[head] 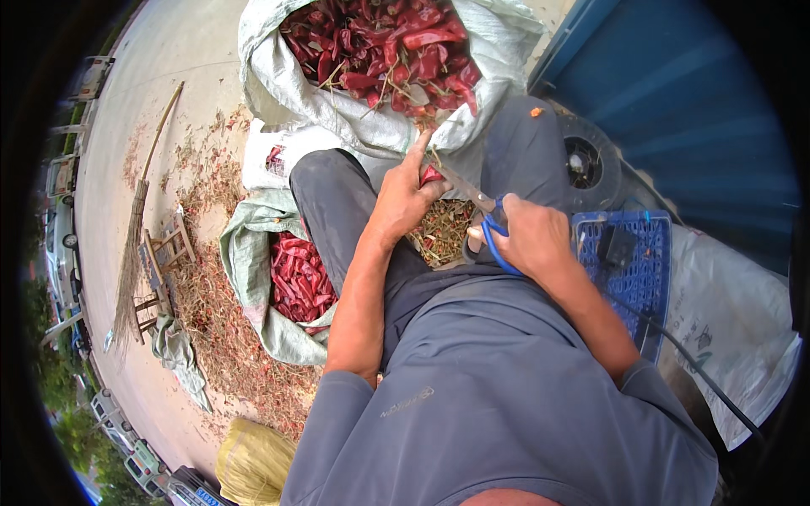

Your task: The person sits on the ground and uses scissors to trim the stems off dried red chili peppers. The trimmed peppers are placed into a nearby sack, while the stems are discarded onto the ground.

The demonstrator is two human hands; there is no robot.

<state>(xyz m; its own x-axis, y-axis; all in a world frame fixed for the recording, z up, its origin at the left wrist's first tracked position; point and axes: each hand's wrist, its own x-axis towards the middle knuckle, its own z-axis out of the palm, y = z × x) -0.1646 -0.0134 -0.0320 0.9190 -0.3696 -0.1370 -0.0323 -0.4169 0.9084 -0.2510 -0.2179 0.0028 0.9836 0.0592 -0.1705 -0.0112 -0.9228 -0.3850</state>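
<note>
My left hand (408, 190) holds a red chili pepper (431, 175) by its body, index finger stretched towards the big sack. In my right hand (538, 237) is a pair of scissors (490, 218) with blue handles; its metal blades reach up to the pepper's stem end. Whether the blades are parted is hard to tell. Just beyond the hands, a white woven sack (278, 82) stands with its mouth rolled back, full of dried red chili peppers (386, 54). Left of my knee, a pale green woven sack (243, 253) holds more red peppers (300, 278). Cut stems (443, 234) lie between my legs.
A twig broom (136, 234), a small wooden stool (155, 265) and scattered stems (234, 316) lie on the ground to the left. At right are a blue plastic crate (658, 253), a black cable (690, 360), a white sack (728, 303) and a blue metal panel (696, 114). A yellow sack (253, 458) stands lower left.
</note>
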